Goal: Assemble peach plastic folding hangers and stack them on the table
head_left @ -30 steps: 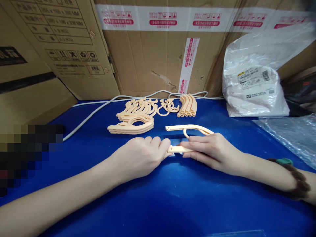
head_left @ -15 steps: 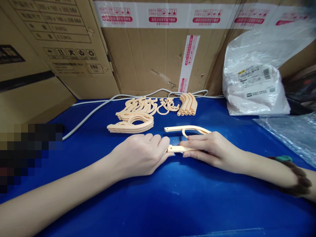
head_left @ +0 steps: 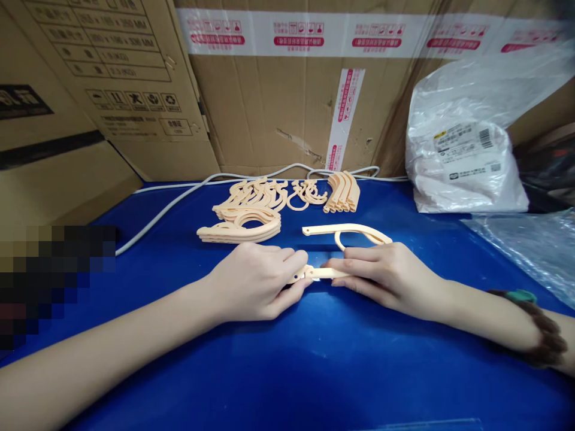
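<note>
My left hand (head_left: pixel 256 281) is closed, its thumb and fingers pinching a small cream plastic hanger piece (head_left: pixel 296 276) with a hole in it. In my right hand (head_left: pixel 395 274) the fingers grip a cream plastic hanger arm (head_left: pixel 323 273) that points left. The two pieces meet between my hands; how they join is too small to tell. Just beyond my right fingers lies a loose curved hanger part (head_left: pixel 345 228). A neat stack of hanger arms (head_left: pixel 242 234) sits beyond my left hand.
Behind lie hanger parts (head_left: pixel 256 194), loose hooks (head_left: pixel 309 194) and a bundle of curved arms (head_left: pixel 342 193). A white cable (head_left: pixel 166 212) crosses the blue table (head_left: pixel 314 371). Cardboard boxes (head_left: pixel 269 108) wall the back and left; a white plastic bag (head_left: pixel 467 161) stands right.
My left fingers have opened out slightly from the joint, so more of the holed piece shows. My right hand stays nearly in place. The view has shifted slightly.
</note>
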`<action>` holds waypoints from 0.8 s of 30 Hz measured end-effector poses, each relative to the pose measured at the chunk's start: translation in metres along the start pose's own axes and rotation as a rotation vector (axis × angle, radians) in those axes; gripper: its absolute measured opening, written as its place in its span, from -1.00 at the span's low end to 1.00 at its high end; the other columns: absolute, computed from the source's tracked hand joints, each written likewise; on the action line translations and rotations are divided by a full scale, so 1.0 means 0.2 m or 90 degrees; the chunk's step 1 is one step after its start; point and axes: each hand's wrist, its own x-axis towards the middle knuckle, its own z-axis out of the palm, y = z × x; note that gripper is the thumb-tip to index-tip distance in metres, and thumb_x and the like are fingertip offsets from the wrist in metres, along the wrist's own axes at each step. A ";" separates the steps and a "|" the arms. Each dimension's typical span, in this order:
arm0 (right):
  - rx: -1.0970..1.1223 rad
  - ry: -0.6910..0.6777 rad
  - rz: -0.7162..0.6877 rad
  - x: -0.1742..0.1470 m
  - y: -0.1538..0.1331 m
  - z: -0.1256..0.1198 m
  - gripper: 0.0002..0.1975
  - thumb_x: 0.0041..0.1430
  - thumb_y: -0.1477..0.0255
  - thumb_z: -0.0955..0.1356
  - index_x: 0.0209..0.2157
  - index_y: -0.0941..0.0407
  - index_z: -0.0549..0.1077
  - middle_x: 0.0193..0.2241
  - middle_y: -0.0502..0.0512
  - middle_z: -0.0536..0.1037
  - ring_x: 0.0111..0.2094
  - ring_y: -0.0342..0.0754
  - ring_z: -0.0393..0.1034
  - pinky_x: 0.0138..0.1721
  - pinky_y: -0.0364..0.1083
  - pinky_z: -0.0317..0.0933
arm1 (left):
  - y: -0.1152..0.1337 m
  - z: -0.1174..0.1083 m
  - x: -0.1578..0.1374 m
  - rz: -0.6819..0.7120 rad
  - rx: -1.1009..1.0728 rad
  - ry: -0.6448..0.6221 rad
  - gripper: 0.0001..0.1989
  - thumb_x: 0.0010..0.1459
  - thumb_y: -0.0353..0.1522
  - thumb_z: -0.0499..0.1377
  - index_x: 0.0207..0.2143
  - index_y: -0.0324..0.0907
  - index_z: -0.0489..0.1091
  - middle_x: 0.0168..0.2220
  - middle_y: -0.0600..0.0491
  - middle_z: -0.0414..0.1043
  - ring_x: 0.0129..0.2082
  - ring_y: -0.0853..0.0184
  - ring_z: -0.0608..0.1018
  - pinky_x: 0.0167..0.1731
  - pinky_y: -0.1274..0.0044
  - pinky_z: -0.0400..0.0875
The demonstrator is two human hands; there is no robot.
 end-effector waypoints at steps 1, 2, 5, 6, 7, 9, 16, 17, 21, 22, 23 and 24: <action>-0.006 0.002 -0.001 0.00 0.00 0.00 -0.70 0.37 0.38 0.22 0.01 0.16 0.47 -0.34 0.08 0.53 -0.38 -0.12 0.43 -0.39 -0.17 0.21 | 0.00 0.00 0.00 0.000 -0.001 -0.001 -0.74 0.32 -0.32 -0.04 -0.46 -0.17 0.20 -0.59 0.17 0.29 -0.61 0.42 0.42 -0.61 0.51 0.07; -0.010 0.001 -0.001 0.00 0.00 0.00 -0.69 0.38 0.37 0.22 0.01 0.16 0.47 -0.33 0.08 0.54 -0.38 -0.12 0.43 -0.38 -0.17 0.22 | 0.00 0.00 0.00 0.002 0.004 0.000 -0.74 0.32 -0.32 -0.05 -0.46 -0.17 0.20 -0.58 0.17 0.29 -0.61 0.41 0.42 -0.61 0.51 0.07; -0.011 -0.008 -0.007 0.00 0.00 0.00 -0.68 0.38 0.37 0.21 0.03 0.15 0.46 -0.31 0.10 0.55 -0.36 -0.11 0.46 -0.37 -0.17 0.25 | 0.01 -0.01 0.00 0.019 0.041 0.008 -0.74 0.32 -0.32 -0.07 -0.45 -0.16 0.21 -0.58 0.17 0.30 -0.61 0.40 0.41 -0.61 0.51 0.06; -0.009 -0.014 -0.009 0.00 0.00 0.00 -0.68 0.38 0.37 0.21 0.03 0.15 0.45 -0.30 0.11 0.55 -0.35 -0.10 0.46 -0.36 -0.17 0.26 | 0.01 -0.01 0.00 0.025 0.056 0.010 -0.74 0.32 -0.32 -0.07 -0.45 -0.16 0.22 -0.58 0.17 0.31 -0.61 0.39 0.41 -0.61 0.50 0.06; -0.005 -0.020 -0.008 0.00 0.00 0.00 -0.68 0.38 0.37 0.21 0.04 0.15 0.45 -0.29 0.11 0.55 -0.34 -0.10 0.47 -0.35 -0.16 0.27 | 0.01 -0.01 0.00 0.028 0.070 0.013 -0.74 0.32 -0.33 -0.06 -0.45 -0.16 0.22 -0.58 0.16 0.31 -0.61 0.39 0.41 -0.61 0.50 0.06; 0.007 -0.027 -0.002 -0.01 0.00 0.00 -0.68 0.38 0.37 0.21 0.04 0.14 0.45 -0.26 0.12 0.56 -0.31 -0.08 0.47 -0.32 -0.15 0.29 | 0.02 -0.02 0.00 0.031 0.086 0.015 -0.74 0.31 -0.33 -0.06 -0.45 -0.16 0.23 -0.58 0.16 0.31 -0.61 0.38 0.41 -0.60 0.49 0.07; 0.053 -0.045 0.010 0.00 0.00 -0.01 -0.69 0.38 0.37 0.21 0.04 0.14 0.45 -0.20 0.13 0.57 -0.22 -0.05 0.48 -0.22 -0.12 0.31 | 0.02 -0.02 0.00 0.032 0.095 0.022 -0.75 0.30 -0.33 -0.03 -0.45 -0.16 0.25 -0.58 0.16 0.32 -0.61 0.37 0.42 -0.61 0.49 0.08; 0.059 -0.047 0.008 0.00 0.00 -0.01 -0.69 0.38 0.38 0.22 0.04 0.15 0.45 -0.19 0.13 0.57 -0.21 -0.06 0.48 -0.21 -0.13 0.31 | 0.02 -0.02 0.00 0.032 0.096 0.023 -0.75 0.30 -0.33 -0.03 -0.46 -0.16 0.25 -0.58 0.16 0.32 -0.61 0.38 0.42 -0.61 0.49 0.08; 0.069 -0.053 0.010 0.01 0.00 -0.01 -0.69 0.37 0.39 0.22 0.04 0.16 0.45 -0.18 0.13 0.57 -0.20 -0.05 0.47 -0.19 -0.12 0.30 | 0.02 -0.01 0.00 0.033 0.099 0.027 -0.74 0.29 -0.33 -0.03 -0.47 -0.16 0.25 -0.59 0.16 0.31 -0.61 0.38 0.41 -0.61 0.49 0.08; 0.069 -0.056 0.014 0.00 0.00 -0.01 -0.69 0.37 0.38 0.22 0.04 0.16 0.45 -0.19 0.13 0.57 -0.21 -0.05 0.48 -0.20 -0.12 0.30 | 0.02 -0.01 0.00 0.033 0.100 0.029 -0.74 0.29 -0.33 -0.03 -0.48 -0.16 0.26 -0.59 0.16 0.31 -0.61 0.38 0.41 -0.61 0.48 0.08; 0.069 -0.059 0.017 0.00 0.00 -0.01 -0.68 0.37 0.37 0.22 0.04 0.15 0.45 -0.20 0.13 0.57 -0.21 -0.05 0.48 -0.20 -0.11 0.31 | 0.01 -0.01 0.00 0.034 0.100 0.031 -0.74 0.29 -0.33 -0.02 -0.48 -0.15 0.26 -0.59 0.16 0.30 -0.61 0.38 0.41 -0.61 0.48 0.09; 0.070 -0.061 0.020 0.00 0.00 -0.01 -0.68 0.38 0.37 0.22 0.05 0.15 0.45 -0.20 0.13 0.57 -0.21 -0.05 0.48 -0.20 -0.11 0.31 | 0.01 -0.01 0.00 0.035 0.099 0.032 -0.74 0.29 -0.32 -0.02 -0.48 -0.15 0.26 -0.59 0.16 0.30 -0.61 0.38 0.41 -0.61 0.48 0.09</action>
